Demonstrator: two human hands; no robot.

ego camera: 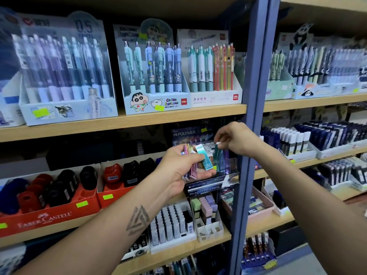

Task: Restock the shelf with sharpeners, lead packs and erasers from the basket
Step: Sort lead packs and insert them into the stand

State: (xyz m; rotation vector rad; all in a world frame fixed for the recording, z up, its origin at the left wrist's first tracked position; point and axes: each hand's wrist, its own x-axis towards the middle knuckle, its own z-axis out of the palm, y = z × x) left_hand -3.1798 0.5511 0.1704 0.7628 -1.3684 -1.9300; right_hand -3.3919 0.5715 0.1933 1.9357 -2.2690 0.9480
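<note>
My left hand [179, 168] holds a fanned bunch of slim lead packs [199, 161], pink, purple and teal, in front of the middle shelf. My right hand [233, 138] pinches the white top end of one teal lead pack [216, 152], held upright over the clear tiered display stand [228, 165] under the HI-POLYMER card [184, 133]. More lead packs stand in that stand. Red and black sharpeners [119, 173] fill the orange Faber-Castell trays [49, 215] to the left. Pastel erasers [206, 207] sit in a white box below. The basket is out of view.
A blue steel upright [252, 135] divides the shelving just right of my right hand. Pen and mechanical pencil display boxes [156, 76] line the upper shelf. Rows of dark lead cases [297, 139] fill the shelves to the right. White refill boxes [170, 223] stand on the lower shelf.
</note>
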